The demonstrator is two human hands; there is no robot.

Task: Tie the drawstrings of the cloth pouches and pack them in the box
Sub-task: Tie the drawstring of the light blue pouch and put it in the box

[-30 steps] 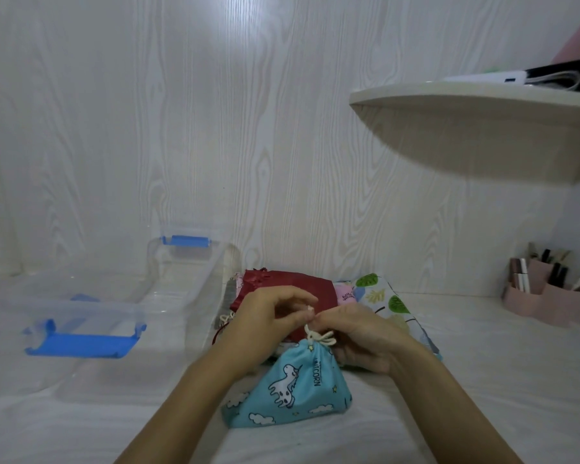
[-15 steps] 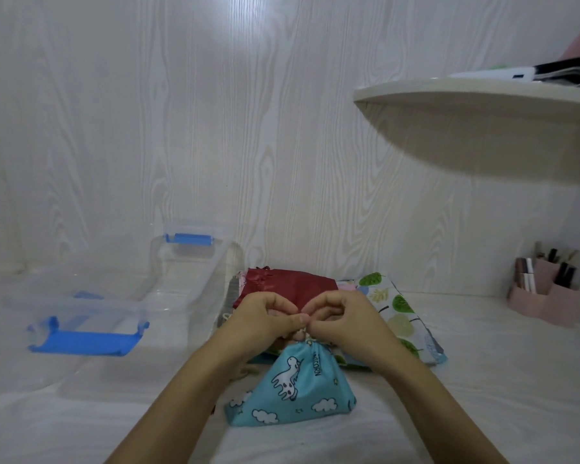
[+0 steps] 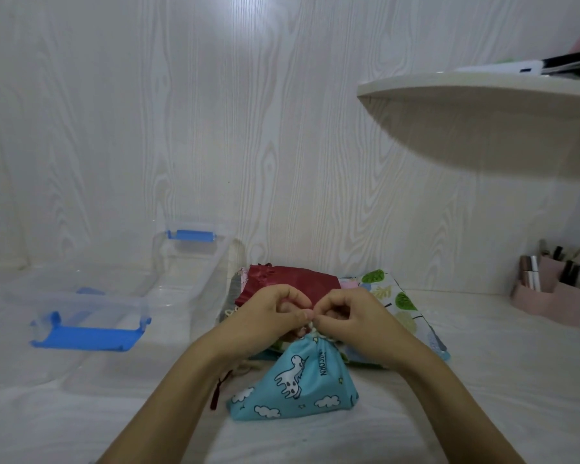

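The blue unicorn pouch [image 3: 298, 380] sits on the desk [image 3: 482, 380], close in front of the person. Just above its gathered neck, left hand [image 3: 268, 323] & right hand [image 3: 352, 321] meet, fingers [image 3: 297, 297] curled, pinching the white drawstring [image 3: 315, 333]. Other pouches [image 3: 288, 279] lie behind; clear box [image 3: 195, 272] at left.

the unicorn pouch [image 3: 298, 380] is set nearest on the bench [image 3: 482, 380], with a pile of pouches [image 3: 399, 303] behind it; the box [image 3: 195, 262] is placed left of the pile, its lid [image 3: 81, 339] further left.
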